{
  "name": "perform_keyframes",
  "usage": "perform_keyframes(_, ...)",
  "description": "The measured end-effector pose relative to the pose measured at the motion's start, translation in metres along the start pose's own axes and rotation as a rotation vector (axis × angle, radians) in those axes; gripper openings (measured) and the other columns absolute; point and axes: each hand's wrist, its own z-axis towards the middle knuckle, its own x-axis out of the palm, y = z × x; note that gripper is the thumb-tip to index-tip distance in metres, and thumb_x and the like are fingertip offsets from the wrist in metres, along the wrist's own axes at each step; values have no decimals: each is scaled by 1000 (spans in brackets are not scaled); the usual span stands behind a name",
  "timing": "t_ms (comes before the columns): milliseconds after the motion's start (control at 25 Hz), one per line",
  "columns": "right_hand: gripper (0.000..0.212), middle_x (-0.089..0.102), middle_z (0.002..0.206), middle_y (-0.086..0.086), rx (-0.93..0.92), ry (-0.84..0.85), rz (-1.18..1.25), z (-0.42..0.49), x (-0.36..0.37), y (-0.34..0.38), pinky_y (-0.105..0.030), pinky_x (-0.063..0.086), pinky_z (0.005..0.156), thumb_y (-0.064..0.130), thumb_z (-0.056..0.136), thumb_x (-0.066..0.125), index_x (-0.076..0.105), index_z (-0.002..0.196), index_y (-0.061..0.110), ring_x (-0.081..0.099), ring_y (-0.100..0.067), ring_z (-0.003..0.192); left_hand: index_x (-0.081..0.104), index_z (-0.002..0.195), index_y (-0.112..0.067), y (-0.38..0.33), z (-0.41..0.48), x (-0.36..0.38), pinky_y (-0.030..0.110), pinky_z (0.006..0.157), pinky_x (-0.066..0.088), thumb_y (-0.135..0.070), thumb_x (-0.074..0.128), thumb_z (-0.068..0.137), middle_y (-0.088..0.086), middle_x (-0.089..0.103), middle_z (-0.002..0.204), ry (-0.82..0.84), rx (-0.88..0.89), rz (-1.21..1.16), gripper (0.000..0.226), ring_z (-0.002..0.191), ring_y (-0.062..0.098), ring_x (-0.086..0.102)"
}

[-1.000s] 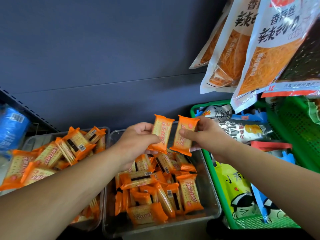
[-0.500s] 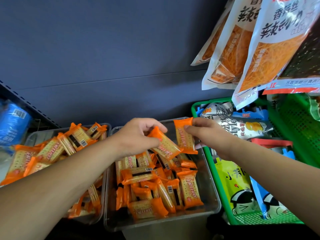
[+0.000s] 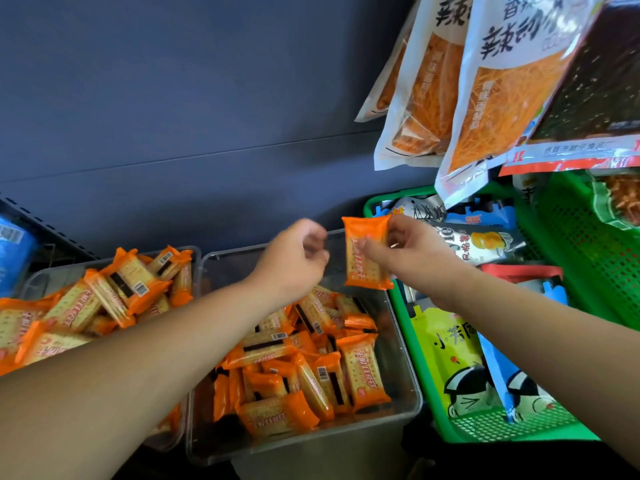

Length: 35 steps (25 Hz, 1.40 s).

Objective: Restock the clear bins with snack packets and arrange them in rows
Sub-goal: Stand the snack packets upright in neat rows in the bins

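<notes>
While right hand (image 3: pixel 415 259) pinches one orange cracker packet (image 3: pixel 366 254) upright over the middle clear bin (image 3: pixel 401 344) (back right corner), left hand (image 3: pixel 294 261) just beside it, blurred, fingers curled, nothing in it, loose packets (image 3: pixel 311 372) jumbled in bin, left clear bin (image 3: pixel 48 277) likewise, green basket (image 3: pixel 519 429) at right.

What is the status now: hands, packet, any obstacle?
Left hand curled, empty, blurred. Right hand pinches orange cracker packet over middle clear bin. Bin packets jumbled, no rows yet. Nothing blocks the drop.
</notes>
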Motion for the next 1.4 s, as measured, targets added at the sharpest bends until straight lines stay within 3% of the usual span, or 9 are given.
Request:
perform_keyframes(80,39,75,107,-3,-5,-86,34,3,-7,-5,-40,64,78,31,90,79,61,124,21,74,-22,93,65,120,-28,17,10,24,32,104,51,-33,73,96,-4,67,125,304,-23,291,26,121,20,63)
perform_keyframes(160,40,76,106,0,-9,-116,85,5,-12,-10,-47,63,86,25,87,79,59,121,24,74,-20,95,55,146,-27,29,13,48,32,114,42,-55,76,87,-2,54,152,612,-20,474,68,139,19,51)
perform_keyframes(240,37,76,102,1,-13,-119,87,5,-15,-15,-52,61,90,20,84,80,58,114,25,73,-22,96,44,154,-31,38,17,64,40,116,44,-69,78,76,-3,48,159,694,-56,518,94,142,21,49)
perform_keyframes(520,34,76,98,-4,-43,-62,14,1,-11,-14,-44,60,84,19,83,83,58,106,22,72,-24,91,69,115,-32,48,23,34,40,96,57,-60,67,92,-8,70,116,662,-37,573,36,106,14,65)
perform_keyframes(640,33,77,95,-1,-45,-38,12,3,-4,-15,-41,58,79,18,85,82,58,107,23,71,-20,85,63,110,-29,64,33,17,36,85,58,-47,61,101,-4,72,106,447,-118,354,20,96,18,71)
perform_keyframes(800,33,77,96,-1,-11,-71,2,10,-4,-18,-51,61,85,19,85,83,57,104,25,73,-24,91,63,117,-20,85,35,22,32,76,61,-38,55,107,8,73,114,287,-325,30,22,94,22,72)
perform_keyframes(1040,36,77,95,-1,-12,-32,-21,13,7,-16,-49,62,85,21,84,86,58,106,25,74,-21,87,66,133,-19,96,23,42,35,101,50,-49,63,101,2,62,139,286,-224,356,44,125,24,59)
perform_keyframes(1240,37,77,96,0,-14,-20,-30,10,9,-10,-47,63,86,21,84,86,58,108,25,75,-19,89,65,114,-31,93,27,43,37,99,54,-41,82,88,-4,63,124,256,-370,141,33,114,20,61)
perform_keyframes(1400,37,77,97,1,-8,-16,-52,10,7,-12,-45,63,86,22,85,86,57,109,25,75,-18,88,53,140,-36,94,27,43,45,101,57,-21,95,73,-3,62,134,253,-407,-8,80,120,21,64)
